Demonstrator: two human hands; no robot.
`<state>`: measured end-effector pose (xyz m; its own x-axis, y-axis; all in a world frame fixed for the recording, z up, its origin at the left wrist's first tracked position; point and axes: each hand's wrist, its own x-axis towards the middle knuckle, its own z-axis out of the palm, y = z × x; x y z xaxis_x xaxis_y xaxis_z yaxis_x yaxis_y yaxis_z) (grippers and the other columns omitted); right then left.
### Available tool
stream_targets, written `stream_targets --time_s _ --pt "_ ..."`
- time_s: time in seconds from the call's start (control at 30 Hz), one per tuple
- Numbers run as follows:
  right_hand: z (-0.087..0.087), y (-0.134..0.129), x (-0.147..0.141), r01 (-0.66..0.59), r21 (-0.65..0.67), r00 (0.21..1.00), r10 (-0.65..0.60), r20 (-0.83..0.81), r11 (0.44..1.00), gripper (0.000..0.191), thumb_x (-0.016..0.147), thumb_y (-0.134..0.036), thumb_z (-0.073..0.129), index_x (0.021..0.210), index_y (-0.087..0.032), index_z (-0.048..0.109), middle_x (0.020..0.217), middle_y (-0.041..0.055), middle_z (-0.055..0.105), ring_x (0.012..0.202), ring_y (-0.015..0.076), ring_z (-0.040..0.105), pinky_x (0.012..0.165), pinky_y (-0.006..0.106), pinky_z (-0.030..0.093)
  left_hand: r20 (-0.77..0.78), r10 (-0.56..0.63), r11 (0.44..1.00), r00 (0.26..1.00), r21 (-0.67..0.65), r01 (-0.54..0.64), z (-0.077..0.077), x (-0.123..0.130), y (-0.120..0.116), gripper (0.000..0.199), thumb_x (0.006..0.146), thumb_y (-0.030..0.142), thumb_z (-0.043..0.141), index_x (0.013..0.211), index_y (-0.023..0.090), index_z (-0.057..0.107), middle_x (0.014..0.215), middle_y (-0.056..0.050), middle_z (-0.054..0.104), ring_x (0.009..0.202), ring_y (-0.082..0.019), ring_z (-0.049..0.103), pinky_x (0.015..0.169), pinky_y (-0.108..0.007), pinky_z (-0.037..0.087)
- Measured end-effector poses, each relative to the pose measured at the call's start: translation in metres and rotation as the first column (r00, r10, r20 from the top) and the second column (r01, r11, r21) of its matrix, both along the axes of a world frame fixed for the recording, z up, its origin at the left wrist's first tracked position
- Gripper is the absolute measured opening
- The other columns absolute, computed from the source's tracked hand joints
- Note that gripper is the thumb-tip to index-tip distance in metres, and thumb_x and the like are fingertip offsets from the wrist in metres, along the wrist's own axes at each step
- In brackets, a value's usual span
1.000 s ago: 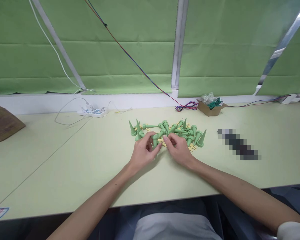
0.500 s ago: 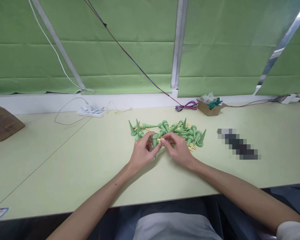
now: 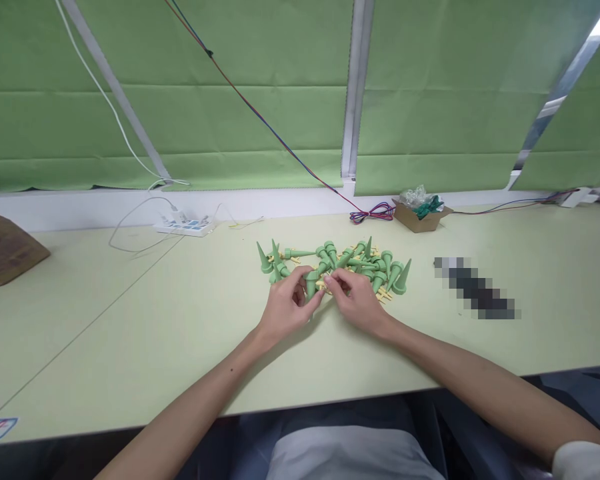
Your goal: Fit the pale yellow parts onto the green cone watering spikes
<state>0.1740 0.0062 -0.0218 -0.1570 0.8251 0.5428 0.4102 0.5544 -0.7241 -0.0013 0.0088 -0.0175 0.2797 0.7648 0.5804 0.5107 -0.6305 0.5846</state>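
At the far left, a brown paper bag (image 3: 10, 248) was placed on the table (image 3: 155, 340), followed by a white power strip (image 3: 185, 227) along the back edge. A heap of green spikes (image 3: 331, 253) and yellow pieces (image 3: 384, 295) was spread across the middle. At its near side, a green spike (image 3: 311, 287) was held in the left hand (image 3: 286, 301), cap uppermost, between curled fingers and thumb. Just beside it, the thumb and forefinger of the right hand (image 3: 354, 298) were drawn nearly together; whether a small piece was pinched there could not be told. Beyond were seen a bundled red-and-blue wire (image 3: 373, 213), a cardboard box (image 3: 419, 221) containing clear and green material, and a pixelated dark object (image 3: 481, 291).
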Motion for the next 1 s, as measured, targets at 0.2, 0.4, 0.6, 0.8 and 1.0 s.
stream_targets --time_s 0.2,0.4,0.6,0.8,1.0 --pt "-0.0019 0.0012 0.0000 0.019 0.001 1.000 -0.019 0.020 1.000 0.042 0.098 -0.040 0.044 0.062 -0.020 0.037 0.055 -0.0049 0.035 0.051 0.0100 0.031 0.052 0.026 0.027 -0.011 0.002 1.000 1.000 0.004 -0.002 0.0001 0.0005 -0.0004 0.029 0.084 0.033 0.064 0.109 0.020 0.055 0.058 0.009 0.046 0.047 -0.008 0.045 0.050 -0.021 0.039" --pt "-0.0020 0.0001 -0.0005 0.012 -0.040 1.000 -0.012 -0.003 0.999 0.039 0.100 -0.040 0.041 0.067 -0.020 0.043 0.059 -0.0035 0.043 0.053 0.0109 0.037 0.054 0.026 0.030 0.035 0.052 0.998 0.998 -0.038 -0.050 0.0012 0.0010 0.0010 0.031 0.083 0.035 0.065 0.108 0.020 0.055 0.058 0.008 0.047 0.047 -0.008 0.044 0.049 -0.021 0.039" --pt "-0.0041 -0.0010 0.0006 -0.087 -0.076 0.995 0.083 -0.048 0.993 0.022 0.099 -0.038 0.046 0.101 -0.020 0.058 0.081 0.0018 0.063 0.063 0.0142 0.055 0.059 0.027 0.040 0.078 0.069 0.993 0.995 -0.103 -0.061 0.0026 0.0008 0.0016 0.029 0.083 0.036 0.065 0.105 0.021 0.054 0.059 0.008 0.046 0.048 -0.008 0.045 0.048 -0.020 0.038" --pt "-0.0049 0.0004 0.0013 -0.102 -0.079 0.995 0.100 -0.025 0.992 0.018 0.098 -0.032 0.046 0.095 -0.019 0.058 0.074 0.0002 0.060 0.061 0.0138 0.052 0.058 0.027 0.038 0.064 0.056 0.995 0.996 -0.089 -0.050 0.0019 0.0016 0.0009 0.030 0.083 0.036 0.066 0.106 0.020 0.054 0.059 0.008 0.046 0.047 -0.008 0.044 0.048 -0.020 0.038" --pt "-0.0028 0.0016 0.0021 -0.084 -0.039 0.996 0.084 -0.005 0.996 0.023 0.098 -0.031 0.046 0.079 -0.019 0.053 0.063 -0.0033 0.050 0.055 0.0115 0.042 0.055 0.025 0.032 0.037 0.054 0.998 0.998 -0.043 -0.052 0.0012 0.0012 0.0004 0.032 0.083 0.036 0.066 0.108 0.019 0.056 0.060 0.008 0.048 0.048 -0.008 0.045 0.049 -0.020 0.039"
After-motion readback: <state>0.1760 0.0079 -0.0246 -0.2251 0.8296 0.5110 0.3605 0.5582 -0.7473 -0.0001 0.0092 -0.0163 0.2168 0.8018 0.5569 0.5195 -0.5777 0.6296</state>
